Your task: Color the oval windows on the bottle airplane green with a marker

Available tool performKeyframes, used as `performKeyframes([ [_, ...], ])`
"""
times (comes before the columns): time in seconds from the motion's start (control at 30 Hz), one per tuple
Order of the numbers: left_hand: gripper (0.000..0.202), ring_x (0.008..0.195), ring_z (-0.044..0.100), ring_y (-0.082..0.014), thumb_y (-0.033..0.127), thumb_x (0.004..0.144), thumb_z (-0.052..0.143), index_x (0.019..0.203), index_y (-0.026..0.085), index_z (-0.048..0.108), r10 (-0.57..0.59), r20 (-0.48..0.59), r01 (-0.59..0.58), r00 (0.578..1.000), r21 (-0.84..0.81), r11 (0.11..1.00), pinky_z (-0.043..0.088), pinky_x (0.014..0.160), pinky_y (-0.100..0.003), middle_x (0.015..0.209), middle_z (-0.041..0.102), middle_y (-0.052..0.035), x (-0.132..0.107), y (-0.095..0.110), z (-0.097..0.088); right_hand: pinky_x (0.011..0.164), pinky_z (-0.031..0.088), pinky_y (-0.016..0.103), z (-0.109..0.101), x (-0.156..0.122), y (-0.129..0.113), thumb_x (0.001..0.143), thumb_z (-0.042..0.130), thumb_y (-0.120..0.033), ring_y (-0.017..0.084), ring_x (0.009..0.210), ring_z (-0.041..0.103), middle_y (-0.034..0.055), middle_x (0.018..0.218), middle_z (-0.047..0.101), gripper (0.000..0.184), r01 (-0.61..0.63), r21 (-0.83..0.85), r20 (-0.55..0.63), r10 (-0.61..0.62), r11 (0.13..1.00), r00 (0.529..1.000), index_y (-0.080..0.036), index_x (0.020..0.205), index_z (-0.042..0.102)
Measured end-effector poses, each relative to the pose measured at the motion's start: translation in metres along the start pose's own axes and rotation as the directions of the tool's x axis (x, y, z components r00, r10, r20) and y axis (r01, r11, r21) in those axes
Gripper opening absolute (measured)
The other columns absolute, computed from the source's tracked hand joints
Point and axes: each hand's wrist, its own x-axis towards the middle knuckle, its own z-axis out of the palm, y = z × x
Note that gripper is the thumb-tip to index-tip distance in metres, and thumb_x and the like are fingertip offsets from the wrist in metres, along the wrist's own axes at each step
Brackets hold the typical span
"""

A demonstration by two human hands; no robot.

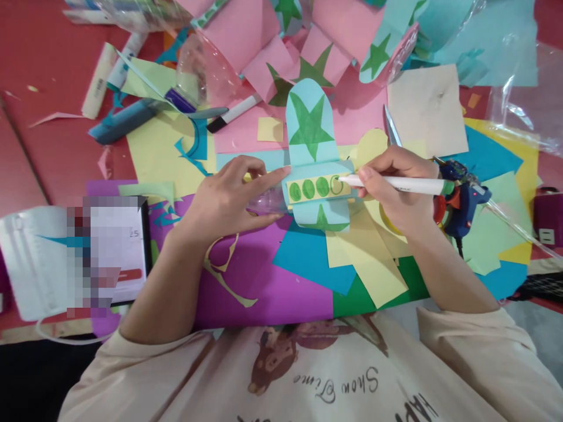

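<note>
My right hand (396,187) grips a white marker (404,185) with its tip on a yellow strip (317,189) that bears several green circles; the rightmost circle is only an outline. The strip lies across a clear plastic bottle (266,202) fitted with a light blue paper wing (310,126) that carries a green star. My left hand (229,199) rests on the bottle's left end, fingers spread and touching the blue paper's edge.
Coloured paper sheets cover the red table (48,146). A blue glue gun (460,199) lies right of my right hand, scissors (391,130) behind it. A black-and-white marker (233,112), glue sticks (99,82) and a cut bottle (204,70) lie at back left. A tablet (105,252) sits front left.
</note>
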Motion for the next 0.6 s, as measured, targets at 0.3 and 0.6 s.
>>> performKeyframes([
  [0.3, 0.055, 0.093, 0.062, -0.0216, 0.045, 0.092, 0.054, 0.142, 0.037, 0.034, 0.025, -0.043, -0.025, 0.999, 0.012, 1.000, 0.051, 0.063, -0.030, 0.105, 0.057, -0.0062, 0.0015, 0.0008, -0.0003, 0.044, 0.037, 0.027, 0.0022, 0.0018, -0.0043, 0.087, 0.064, -0.032, 0.009, 0.049, 0.051, -0.0047, 0.053, 0.057, 0.027, -0.001, -0.091, 0.015, 0.002, 0.996, 1.000, -0.022, 0.063, 0.057],
  [0.6, 0.057, 0.094, 0.062, -0.0217, 0.046, 0.091, 0.056, 0.142, 0.038, 0.033, 0.019, -0.034, -0.019, 0.999, 0.007, 1.000, 0.052, 0.065, -0.030, 0.105, 0.057, -0.0058, 0.0008, -0.0004, 0.0003, 0.044, 0.034, 0.026, -0.0003, 0.0015, -0.0017, 0.085, 0.067, -0.026, 0.008, 0.048, 0.047, -0.0039, 0.057, 0.060, 0.024, 0.019, -0.054, 0.056, -0.016, 0.998, 0.998, -0.021, 0.063, 0.060],
])
